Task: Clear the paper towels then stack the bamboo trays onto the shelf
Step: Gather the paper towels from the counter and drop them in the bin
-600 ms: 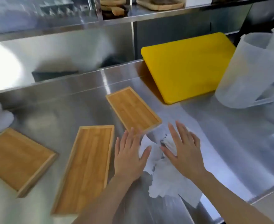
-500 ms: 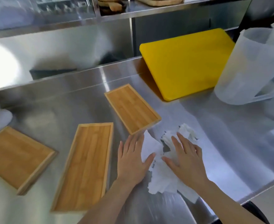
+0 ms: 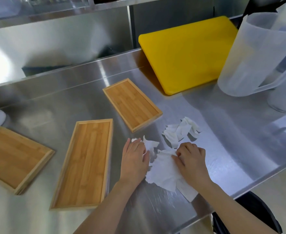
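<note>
Right hand (image 3: 190, 160) curls its fingers into the crumpled white paper towels (image 3: 166, 171) on the steel counter (image 3: 231, 132); left hand (image 3: 135, 157) pins a scrap. Clearing step underway; next, bunch everything, including the loose wad (image 3: 181, 130). Three rectangular bamboo trays (image 3: 85, 162) wait left.

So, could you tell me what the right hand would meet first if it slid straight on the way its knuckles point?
Probably the loose crumpled paper towel just beyond the right hand, which is bunched on the larger towel. Past that, only bare steel counter; depth is hard to judge.
</note>
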Demonstrator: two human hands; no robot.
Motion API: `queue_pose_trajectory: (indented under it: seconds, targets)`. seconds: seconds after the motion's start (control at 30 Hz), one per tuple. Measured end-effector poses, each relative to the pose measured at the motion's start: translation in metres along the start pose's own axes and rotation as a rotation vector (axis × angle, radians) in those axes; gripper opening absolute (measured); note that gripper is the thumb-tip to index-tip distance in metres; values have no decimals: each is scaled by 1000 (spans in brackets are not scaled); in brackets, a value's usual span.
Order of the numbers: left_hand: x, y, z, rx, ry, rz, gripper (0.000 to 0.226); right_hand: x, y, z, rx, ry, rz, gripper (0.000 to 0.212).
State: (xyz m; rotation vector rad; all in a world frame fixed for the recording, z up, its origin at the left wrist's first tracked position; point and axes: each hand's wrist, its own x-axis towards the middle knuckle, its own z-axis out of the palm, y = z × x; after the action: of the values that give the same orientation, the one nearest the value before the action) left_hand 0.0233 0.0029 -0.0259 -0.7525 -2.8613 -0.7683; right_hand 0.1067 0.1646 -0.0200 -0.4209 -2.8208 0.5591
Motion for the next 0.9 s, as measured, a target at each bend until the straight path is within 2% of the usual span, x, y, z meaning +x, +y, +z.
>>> queue_pose_trajectory:
  seconds: [0.1,0.17,0.23,0.33,0.4,0.47,0.5,0.53,0.63,0.73,0.8,0.9]
  targets:
    - [4,13,-23,-218,45,-101,21,5,-8,-22,304,-37,108,12]
    - [7,24,-41,-416,33,-261,29,10,-13,-39,527,-56,240,21]
    - [11,29,-53,-508,91,-370,31,16,-17,-52,637,52,338,29]
    - [13,31,-59,-580,137,-437,34,22,-16,-64,706,201,414,19]
    - [14,31,-58,-586,146,-469,31,22,-11,-64,636,143,408,17]
    - [15,29,-57,-525,139,-491,19,20,-5,-60,419,-15,408,12]
    - [15,27,-55,-508,115,-505,10,18,-3,-57,281,-115,411,26]
    - [15,25,-55,-498,78,-535,12,14,-1,-54,172,-210,423,40]
    - [16,17,-49,-359,-72,-583,60,6,-1,-43,33,-407,443,59]
    - [15,10,-39,-22,-309,-564,79,-1,-3,-34,2,-510,457,64]
    - [13,9,-33,101,-401,-539,75,-2,-4,-30,-31,-520,443,60]
    - [11,12,-31,116,-344,-496,46,-3,-7,-31,-12,-498,373,39]
